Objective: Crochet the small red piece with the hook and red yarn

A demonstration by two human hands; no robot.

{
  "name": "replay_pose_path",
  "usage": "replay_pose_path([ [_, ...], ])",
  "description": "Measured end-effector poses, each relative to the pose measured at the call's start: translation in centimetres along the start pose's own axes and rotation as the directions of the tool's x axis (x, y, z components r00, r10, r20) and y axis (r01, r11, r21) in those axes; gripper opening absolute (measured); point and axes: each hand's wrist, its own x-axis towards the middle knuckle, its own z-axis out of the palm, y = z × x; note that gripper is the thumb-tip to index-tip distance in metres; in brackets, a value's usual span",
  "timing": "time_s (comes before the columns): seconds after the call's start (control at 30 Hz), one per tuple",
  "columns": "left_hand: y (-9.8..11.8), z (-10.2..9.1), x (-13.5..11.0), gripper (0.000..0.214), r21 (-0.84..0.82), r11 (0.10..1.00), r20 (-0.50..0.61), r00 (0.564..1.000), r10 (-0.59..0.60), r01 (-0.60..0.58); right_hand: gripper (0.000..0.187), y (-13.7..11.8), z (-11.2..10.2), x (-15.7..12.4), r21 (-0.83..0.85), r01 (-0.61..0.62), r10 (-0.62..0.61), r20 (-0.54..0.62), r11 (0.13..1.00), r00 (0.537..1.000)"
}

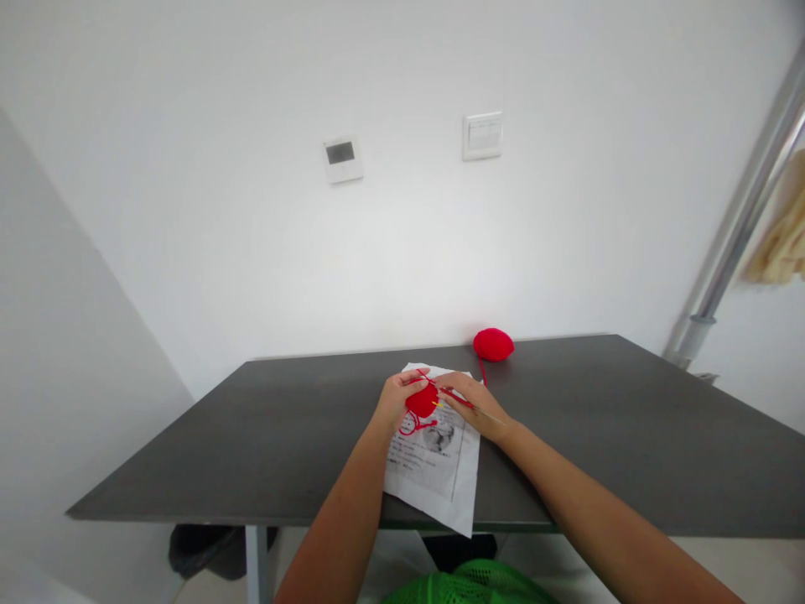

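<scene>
My left hand [397,399] pinches a small piece of red crochet work [422,400] above a printed sheet of paper [428,478]. In my right hand [469,401] is a crochet hook [487,415] with a red handle, its thin metal end pointing back toward my wrist. The hook's working tip meets the piece near my left fingertips and is partly hidden by fingers. A small yellow marker [437,404] sits at the right edge of the piece. Loose red yarn [410,424] hangs below it over the paper.
A red ball of yarn [494,345] rests at the back of the dark table [302,436], near the wall, with a strand running toward my right hand. The paper overhangs the table's front edge. A metal pipe [742,243] stands at the right.
</scene>
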Motion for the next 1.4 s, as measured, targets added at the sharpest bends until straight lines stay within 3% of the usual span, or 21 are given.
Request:
replay_pose_path([
  [0.13,-0.2,0.0,0.1,0.044,-0.049,0.999,-0.008,1.0,0.005,-0.005,0.02,-0.5,0.0,0.2,-0.128,0.069,-0.065,0.029,0.989,0.997],
  [0.4,-0.6,0.6,0.2,0.042,-0.107,0.994,-0.082,0.997,0.016,-0.025,0.019,-1.5,0.6,0.4,-0.299,0.065,-0.058,0.031,0.952,0.998],
  [0.57,-1.0,0.5,0.5,0.041,0.039,0.994,-0.136,0.985,0.104,-0.1,0.016,-1.6,1.0,0.5,-0.283,0.019,-0.02,0.0,0.959,1.0],
  [0.87,-0.7,0.0,0.6,0.035,0.442,0.866,-0.079,0.952,0.297,-0.234,0.013,-1.1,0.9,0.2,-0.061,-0.094,0.088,-0.093,0.994,0.992],
  [1.0,-0.3,-0.3,0.6,0.031,0.563,0.789,-0.068,0.937,0.342,-0.247,0.011,-1.1,0.8,0.3,0.122,-0.255,0.271,-0.144,0.959,0.952],
  [1.13,0.0,-0.6,0.6,0.026,0.608,0.751,-0.044,0.933,0.357,-0.258,0.012,-1.3,0.5,0.6,0.252,-0.391,0.424,-0.09,0.885,0.901],
  [1.4,0.2,-1.1,0.7,0.022,0.54,0.804,-0.006,0.954,0.301,-0.25,0.018,-0.7,-0.3,1.0,0.492,-0.421,0.509,-0.053,0.762,0.859],
])
